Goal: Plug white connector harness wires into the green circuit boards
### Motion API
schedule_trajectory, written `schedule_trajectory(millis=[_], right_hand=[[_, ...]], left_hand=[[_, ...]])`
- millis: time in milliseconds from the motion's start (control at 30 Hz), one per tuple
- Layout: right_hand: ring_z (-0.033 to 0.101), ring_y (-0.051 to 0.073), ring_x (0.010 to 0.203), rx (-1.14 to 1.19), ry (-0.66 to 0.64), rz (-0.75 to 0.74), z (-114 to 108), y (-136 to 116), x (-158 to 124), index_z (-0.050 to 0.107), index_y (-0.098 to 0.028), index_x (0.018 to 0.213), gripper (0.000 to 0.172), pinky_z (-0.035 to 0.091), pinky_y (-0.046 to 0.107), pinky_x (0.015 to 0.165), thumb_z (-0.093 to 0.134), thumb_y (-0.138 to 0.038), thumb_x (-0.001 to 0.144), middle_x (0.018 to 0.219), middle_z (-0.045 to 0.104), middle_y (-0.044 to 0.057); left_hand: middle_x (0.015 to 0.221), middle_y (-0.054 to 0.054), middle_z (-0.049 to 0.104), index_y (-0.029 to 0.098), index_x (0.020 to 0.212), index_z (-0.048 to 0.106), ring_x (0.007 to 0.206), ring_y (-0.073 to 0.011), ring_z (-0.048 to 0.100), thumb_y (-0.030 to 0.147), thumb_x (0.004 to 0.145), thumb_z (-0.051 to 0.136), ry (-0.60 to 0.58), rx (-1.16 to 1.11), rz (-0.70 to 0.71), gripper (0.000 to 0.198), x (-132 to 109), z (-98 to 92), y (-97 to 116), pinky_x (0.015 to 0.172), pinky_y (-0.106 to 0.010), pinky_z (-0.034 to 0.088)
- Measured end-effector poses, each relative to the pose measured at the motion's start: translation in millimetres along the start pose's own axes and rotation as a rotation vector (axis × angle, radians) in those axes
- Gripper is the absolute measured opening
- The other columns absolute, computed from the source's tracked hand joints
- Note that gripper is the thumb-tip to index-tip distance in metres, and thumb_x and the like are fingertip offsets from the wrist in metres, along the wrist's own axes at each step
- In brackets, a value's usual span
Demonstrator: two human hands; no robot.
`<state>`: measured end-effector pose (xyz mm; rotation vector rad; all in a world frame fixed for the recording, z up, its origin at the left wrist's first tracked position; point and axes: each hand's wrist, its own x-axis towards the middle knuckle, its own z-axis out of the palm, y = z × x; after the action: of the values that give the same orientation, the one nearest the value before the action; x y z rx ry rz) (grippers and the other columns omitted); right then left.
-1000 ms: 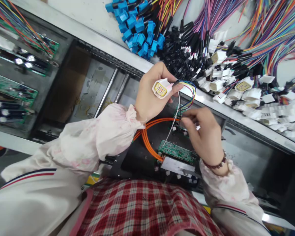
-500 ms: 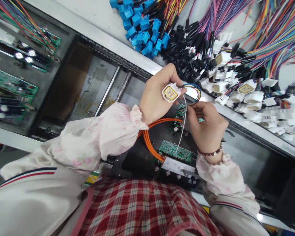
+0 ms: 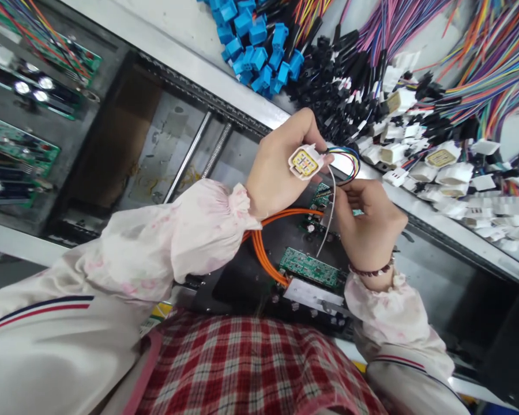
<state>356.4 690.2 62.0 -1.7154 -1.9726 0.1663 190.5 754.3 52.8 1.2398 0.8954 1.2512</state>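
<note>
Live now: your left hand (image 3: 281,164) pinches a white connector (image 3: 303,162) at 12 o'clock from the green board (image 3: 309,268), its yellow face turned up to you. Your right hand (image 3: 369,222), at 2 o'clock, pinches a white wire (image 3: 330,219), keeping it lifted clear of the board.

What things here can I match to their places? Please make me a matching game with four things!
Things
1. White plastic connector with a yellow face
2. Bundle of orange cables
3. Dark beaded bracelet
4. Heap of blue plastic connectors

Places
A. Around the wrist of the right hand
B. Piled on a white surface
C. Held in the left hand
D. Curving across a black panel beside a green circuit board

Right pairs: 1-C, 2-D, 3-A, 4-B
</note>
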Motion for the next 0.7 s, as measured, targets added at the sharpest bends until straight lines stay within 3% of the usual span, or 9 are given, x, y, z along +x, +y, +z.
schedule_trajectory(millis=[200, 433, 600, 700], right_hand=[[0.065, 0.013, 0.069, 0.005, -0.01, 0.007, 1, 0, 1, 0.064, -0.021, 0.093, 0.008, 0.049, 0.025, 0.064, 0.056, -0.025, 0.093, 0.082, 0.067, 0.0], [0.063, 0.016, 0.074, -0.025, -0.028, 0.014, -6, -2, -1, 0.064, -0.022, 0.098, 0.011, 0.048, 0.029, 0.07, 0.054, -0.027, 0.096, 0.089, 0.069, 0.003], [0.058, 0.017, 0.076, 0.002, -0.261, -0.02, -28, -5, -4, 0.06, -0.02, 0.087, 0.013, 0.045, 0.029, 0.067, 0.054, -0.028, 0.095, 0.082, 0.059, 0.003], [0.056, 0.019, 0.077, -0.157, -0.255, 0.022, -41, 8, -9, 0.061, -0.019, 0.088, 0.012, 0.042, 0.031, 0.065, 0.054, -0.027, 0.094, 0.083, 0.056, 0.005]], left_hand=[[0.076, 0.001, 0.057, 0.018, 0.076, 0.049, 0.063, -0.0116, 0.064, 0.007, 0.081, 0.074, -0.006, 0.032, 0.006, 0.027, 0, -1.0, -1, 0.05, -0.021, 0.057], [0.076, 0.002, 0.056, 0.019, 0.077, 0.049, 0.064, -0.0128, 0.064, 0.01, 0.079, 0.076, 0.014, 0.062, -0.004, 0.029, 1, -0.6, -1, 0.05, -0.022, 0.057], [0.087, -0.002, 0.061, 0.019, 0.086, 0.057, 0.071, -0.0143, 0.067, 0.005, 0.085, 0.065, -0.036, 0.045, -0.032, 0.016, 0, -0.7, 0, 0.056, -0.025, 0.059], [0.091, -0.005, 0.064, 0.019, 0.088, 0.064, 0.077, -0.0162, 0.067, 0.009, 0.088, 0.061, -0.07, 0.232, 0.061, 0.01, 0, -7.6, 6, 0.067, -0.029, 0.06]])
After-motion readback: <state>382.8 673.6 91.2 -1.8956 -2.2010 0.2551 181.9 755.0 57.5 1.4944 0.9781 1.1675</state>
